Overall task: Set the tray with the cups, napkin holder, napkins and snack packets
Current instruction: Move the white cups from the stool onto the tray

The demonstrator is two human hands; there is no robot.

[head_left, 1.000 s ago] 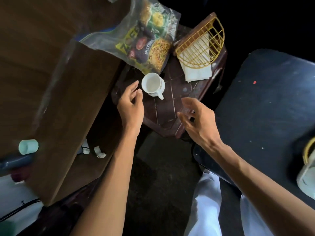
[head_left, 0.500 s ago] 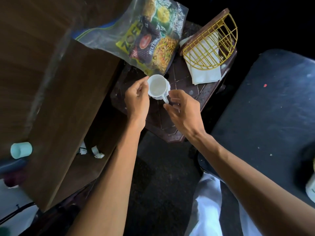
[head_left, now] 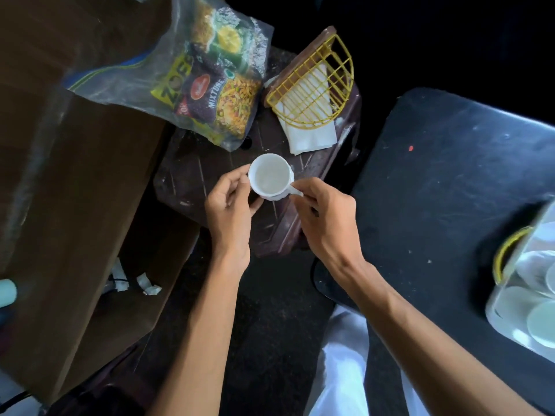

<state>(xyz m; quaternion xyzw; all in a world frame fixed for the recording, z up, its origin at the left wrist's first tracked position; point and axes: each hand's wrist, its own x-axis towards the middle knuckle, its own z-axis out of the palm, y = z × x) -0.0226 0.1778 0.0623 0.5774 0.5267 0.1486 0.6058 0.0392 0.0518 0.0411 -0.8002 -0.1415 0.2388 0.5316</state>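
a big brown wooden table (head_left: pixel 75 163) fills the left side. a small pale green tube (head_left: pixel 6 292) pokes out at the far left edge of it. low down beside the table's bottom edge lie small white scraps (head_left: pixel 147 286) in the shadow. on the right is a dark black table (head_left: pixel 444 181) with a tiny red dot (head_left: pixel 411 148) on it. at its right edge sits a clear box (head_left: pixel 531 283) with round white things inside and a yellow handle (head_left: pixel 504 253). the floor (head_left: pixel 270 310) is dark.

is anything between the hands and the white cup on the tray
Nothing visible. The left hand has its fingers on the side of the cup, and the right hand pinches the handle. The snack bag and napkin holder lie apart from it, farther back on the tray.
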